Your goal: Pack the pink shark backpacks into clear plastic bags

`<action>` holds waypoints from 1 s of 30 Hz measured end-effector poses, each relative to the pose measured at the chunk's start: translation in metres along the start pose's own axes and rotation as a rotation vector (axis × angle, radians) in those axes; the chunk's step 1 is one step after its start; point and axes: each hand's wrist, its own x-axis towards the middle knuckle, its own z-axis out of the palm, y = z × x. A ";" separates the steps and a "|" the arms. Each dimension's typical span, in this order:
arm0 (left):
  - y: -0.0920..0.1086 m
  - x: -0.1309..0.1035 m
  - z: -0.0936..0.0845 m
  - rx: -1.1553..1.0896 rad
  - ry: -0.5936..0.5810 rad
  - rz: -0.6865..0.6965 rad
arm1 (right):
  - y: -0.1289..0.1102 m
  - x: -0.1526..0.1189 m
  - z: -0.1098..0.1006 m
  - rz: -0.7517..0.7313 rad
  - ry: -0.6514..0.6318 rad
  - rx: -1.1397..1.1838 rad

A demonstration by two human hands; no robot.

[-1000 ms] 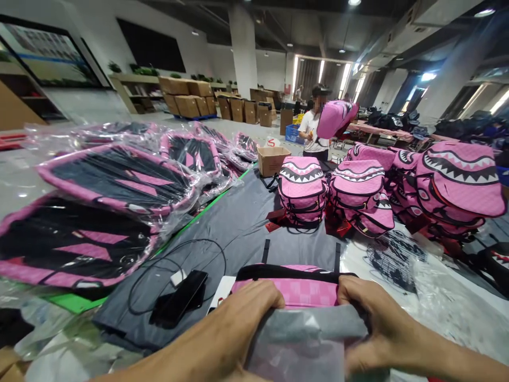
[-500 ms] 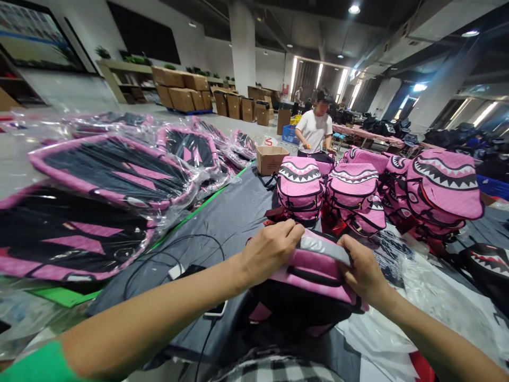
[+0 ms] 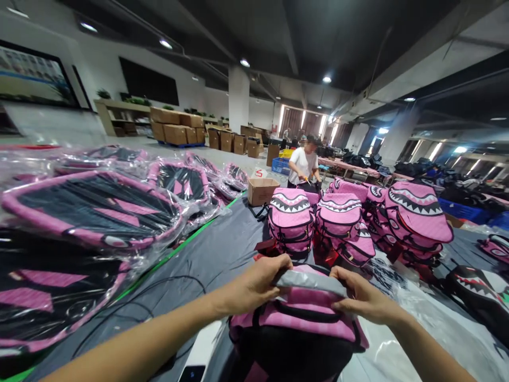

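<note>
A pink and black backpack (image 3: 294,323) stands upright on the grey-covered table, close to my body. Across its top runs a silvery grey strip (image 3: 312,281). My left hand (image 3: 258,281) pinches the strip's left end, and my right hand (image 3: 360,294) grips its right end, thumb below and fingers above. Just beyond are pink backpacks with shark-teeth prints, one (image 3: 291,220) straight ahead and another (image 3: 340,217) beside it.
Plastic-wrapped pink and black bags (image 3: 95,207) lie piled at the left. Clear plastic (image 3: 433,329) spreads at the right near a black shark-mouth bag (image 3: 477,289). A person (image 3: 304,162) stands beyond an open carton (image 3: 261,192). A phone (image 3: 192,373) lies low at centre-left.
The view has tilted upward. The backpack appears lower and faces me more squarely, and both hands have moved down in the picture, still holding the strip.
</note>
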 end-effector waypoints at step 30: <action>0.031 -0.064 0.046 0.889 0.558 0.375 | -0.030 -0.060 0.072 -0.198 0.459 -0.338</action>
